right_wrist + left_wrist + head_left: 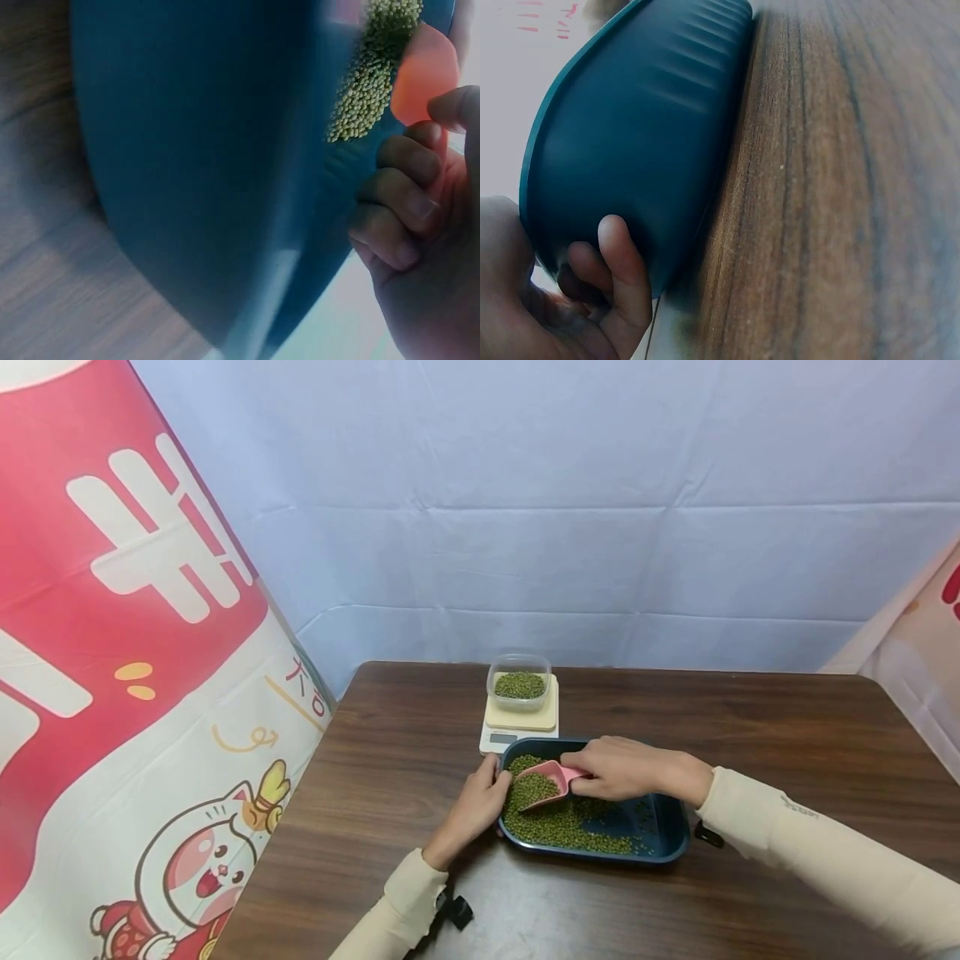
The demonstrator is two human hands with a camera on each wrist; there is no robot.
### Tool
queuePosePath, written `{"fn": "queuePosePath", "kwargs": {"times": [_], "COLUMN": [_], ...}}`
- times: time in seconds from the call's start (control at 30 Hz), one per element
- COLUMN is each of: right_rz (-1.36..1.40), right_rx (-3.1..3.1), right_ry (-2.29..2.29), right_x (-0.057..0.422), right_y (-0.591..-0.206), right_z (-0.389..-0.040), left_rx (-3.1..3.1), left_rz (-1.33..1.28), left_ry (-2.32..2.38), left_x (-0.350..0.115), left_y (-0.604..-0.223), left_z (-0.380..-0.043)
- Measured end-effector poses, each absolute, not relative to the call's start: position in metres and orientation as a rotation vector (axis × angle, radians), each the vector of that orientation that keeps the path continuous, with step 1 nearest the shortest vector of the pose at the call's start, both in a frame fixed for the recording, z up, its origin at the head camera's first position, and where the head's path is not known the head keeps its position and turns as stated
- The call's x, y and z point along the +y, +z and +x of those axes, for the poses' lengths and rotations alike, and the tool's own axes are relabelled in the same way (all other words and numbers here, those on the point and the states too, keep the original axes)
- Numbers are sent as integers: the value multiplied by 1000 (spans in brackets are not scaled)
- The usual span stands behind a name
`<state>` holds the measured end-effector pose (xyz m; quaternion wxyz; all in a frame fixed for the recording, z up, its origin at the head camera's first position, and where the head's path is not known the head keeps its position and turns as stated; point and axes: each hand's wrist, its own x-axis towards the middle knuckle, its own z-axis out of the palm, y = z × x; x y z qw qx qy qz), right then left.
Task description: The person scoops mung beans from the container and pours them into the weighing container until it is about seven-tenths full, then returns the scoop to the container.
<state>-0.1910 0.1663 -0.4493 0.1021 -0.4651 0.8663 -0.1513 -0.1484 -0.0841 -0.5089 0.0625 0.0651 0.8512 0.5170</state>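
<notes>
The right hand (621, 768) curls round a pink scoop (557, 772), mostly hiding its handle (576, 772), amid green beans (546, 833) in a blue tray (670, 831), while the left hand (474, 803) grips the tray's end, its fingers (626, 262) on the outer wall (622, 135) clear only from the left wrist.

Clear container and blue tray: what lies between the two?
In the head view, the front part of the scale, with its small display, lies between the clear container and the blue tray.
</notes>
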Motion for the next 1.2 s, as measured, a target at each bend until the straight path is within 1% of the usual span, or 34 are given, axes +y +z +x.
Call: {"fn": "queuePosePath", "kwargs": {"times": [0.57,1.2], "right_rz": [-1315,-1309], "right_rx": [2639,2763], "right_ry": [-509,-583], "right_x": [180,186], "right_y": [-459,-458], "right_z": [-189,-193], "left_rx": [2580,2580], "left_rz": [191,180], "left_ry": [1545,1560], "left_x": [-84,-83], "left_y": [-510,-510], "left_z": [-147,-148]}}
